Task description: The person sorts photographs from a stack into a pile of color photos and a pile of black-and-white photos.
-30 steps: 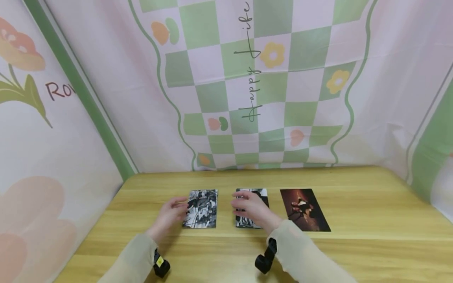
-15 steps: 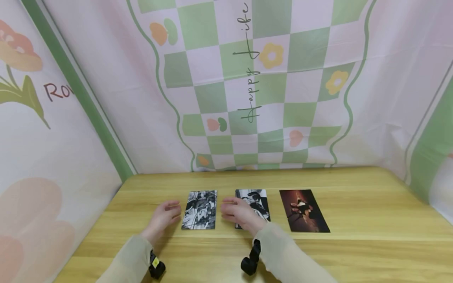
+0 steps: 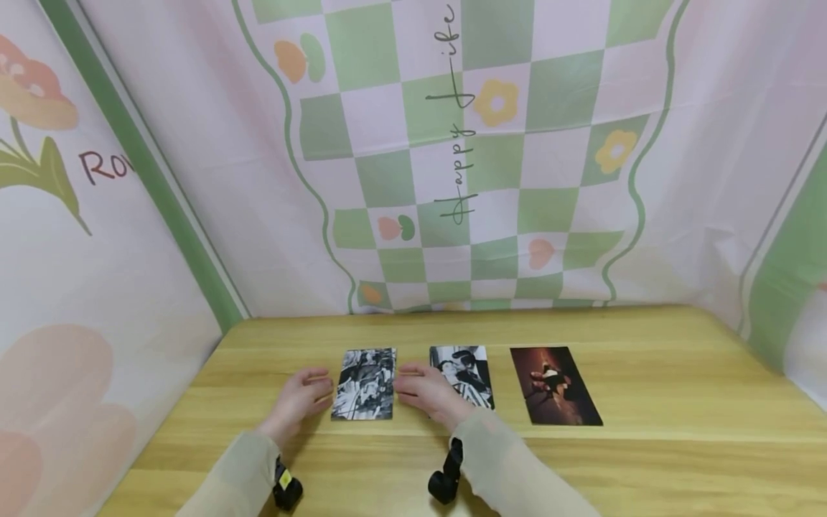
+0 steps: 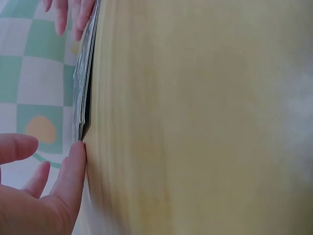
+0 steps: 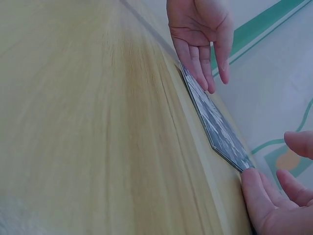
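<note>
A black-and-white photo print [image 3: 364, 384] lies flat on the wooden table, and from the side in the left wrist view it is the top of a thin stack [image 4: 84, 88]. At its left edge is my left hand [image 3: 298, 396], fingers loosely extended; a fingertip meets the stack's edge in the left wrist view. My right hand [image 3: 431, 391] reaches across from the right, its fingertips touching the opposite edge in the right wrist view. Beneath that hand, a second black-and-white photo [image 3: 477, 370] is partly hidden.
A dark reddish photo [image 3: 557, 388] of a figure lies to the right, slightly slanted. The wooden table [image 3: 665, 380] reaches back to a green-and-white checkered curtain [image 3: 491, 215]. Patterned cloth also hangs on both sides.
My right hand has moved left, off much of the middle photo, to the left stack's right edge. The left hand has drawn back from over the left photo to its left edge.
</note>
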Available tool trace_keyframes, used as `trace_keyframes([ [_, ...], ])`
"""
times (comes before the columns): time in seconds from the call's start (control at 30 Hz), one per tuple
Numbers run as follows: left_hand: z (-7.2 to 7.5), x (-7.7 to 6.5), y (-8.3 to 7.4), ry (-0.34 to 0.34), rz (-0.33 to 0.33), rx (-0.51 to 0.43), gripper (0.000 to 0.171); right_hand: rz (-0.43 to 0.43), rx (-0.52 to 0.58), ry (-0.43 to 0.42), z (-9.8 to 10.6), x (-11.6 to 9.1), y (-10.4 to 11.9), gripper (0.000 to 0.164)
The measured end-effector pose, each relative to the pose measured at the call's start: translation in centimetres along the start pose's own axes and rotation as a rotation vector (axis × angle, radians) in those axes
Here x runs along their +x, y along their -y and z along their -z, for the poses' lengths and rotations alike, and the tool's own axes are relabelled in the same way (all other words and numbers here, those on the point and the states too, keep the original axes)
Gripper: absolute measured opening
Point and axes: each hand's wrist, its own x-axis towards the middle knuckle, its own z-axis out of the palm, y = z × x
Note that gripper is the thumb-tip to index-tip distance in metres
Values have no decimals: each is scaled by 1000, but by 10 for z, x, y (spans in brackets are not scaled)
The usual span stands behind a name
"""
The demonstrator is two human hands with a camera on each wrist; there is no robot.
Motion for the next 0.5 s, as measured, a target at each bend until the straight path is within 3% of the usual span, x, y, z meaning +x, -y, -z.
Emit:
trace_keyframes([
  [0.5,-4,0,-3,11,2,21,38,-29,-10,-20,-3,4,1,50],
])
